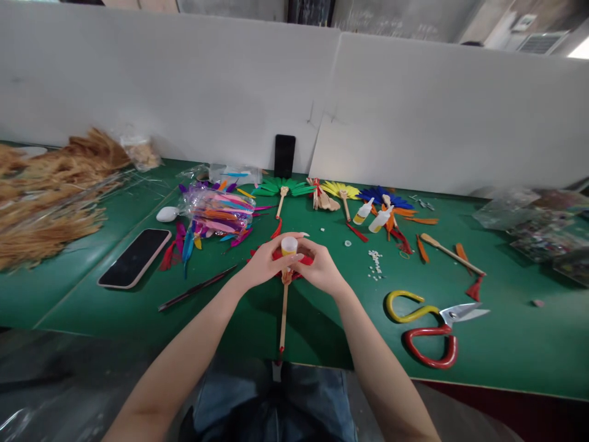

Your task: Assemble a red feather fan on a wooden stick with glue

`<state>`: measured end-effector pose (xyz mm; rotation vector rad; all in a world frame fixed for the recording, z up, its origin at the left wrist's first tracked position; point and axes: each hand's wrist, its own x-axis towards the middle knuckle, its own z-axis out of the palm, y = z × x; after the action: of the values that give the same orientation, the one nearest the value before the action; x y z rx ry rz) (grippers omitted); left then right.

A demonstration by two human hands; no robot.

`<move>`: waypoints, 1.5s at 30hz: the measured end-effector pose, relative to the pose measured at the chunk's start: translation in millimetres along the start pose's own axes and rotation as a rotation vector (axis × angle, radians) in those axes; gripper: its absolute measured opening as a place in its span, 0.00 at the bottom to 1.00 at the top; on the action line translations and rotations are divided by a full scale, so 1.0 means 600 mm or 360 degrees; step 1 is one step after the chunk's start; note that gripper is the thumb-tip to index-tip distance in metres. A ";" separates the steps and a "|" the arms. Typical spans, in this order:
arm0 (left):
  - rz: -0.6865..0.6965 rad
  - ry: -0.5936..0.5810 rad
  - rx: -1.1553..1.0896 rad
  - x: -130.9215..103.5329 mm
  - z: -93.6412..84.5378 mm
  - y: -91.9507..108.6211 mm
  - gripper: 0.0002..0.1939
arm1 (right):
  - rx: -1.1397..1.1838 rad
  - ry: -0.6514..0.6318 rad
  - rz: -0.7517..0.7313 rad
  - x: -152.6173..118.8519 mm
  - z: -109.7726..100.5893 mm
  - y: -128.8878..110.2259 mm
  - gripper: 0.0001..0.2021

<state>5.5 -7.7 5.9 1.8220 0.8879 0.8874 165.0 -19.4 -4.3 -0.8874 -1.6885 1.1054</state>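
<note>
A small white glue bottle (289, 246) with a yellow label stands bottom end up between my hands, over a red feather fan (304, 261). My left hand (267, 261) closes round the bottle from the left, its thumb across the front. From the right, my right hand (321, 265) curls its fingers against the same bottle. The bottle's tip is hidden. The fan's wooden handle (284, 313) points toward me and ends in a red tie near the table edge. My hands cover much of the red feathers.
Scissors (427, 325), small white beads (375, 264), two glue bottles (372, 215) and a wooden stick (453, 253) lie right. Green (284, 186), yellow (343, 189) and blue (385, 196) fans sit behind. Left are a phone (135, 258), tweezers (197, 288) and bagged feathers (221, 212).
</note>
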 end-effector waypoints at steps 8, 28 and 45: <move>-0.0032 -0.0037 0.0032 -0.003 -0.002 0.003 0.30 | 0.0113 -0.0091 0.0068 0.002 0.002 -0.001 0.18; -0.0015 0.0060 -0.0078 0.002 0.005 -0.008 0.29 | -0.0114 -0.0121 -0.0031 0.001 -0.006 0.010 0.18; -0.0040 0.0071 -0.0128 0.005 0.007 -0.016 0.29 | -0.0082 -0.0091 -0.0054 0.000 -0.005 0.016 0.17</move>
<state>8.4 -3.4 -3.6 1.7246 0.8888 0.9375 168.3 -15.4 -12.5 -0.8635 -1.7800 1.0777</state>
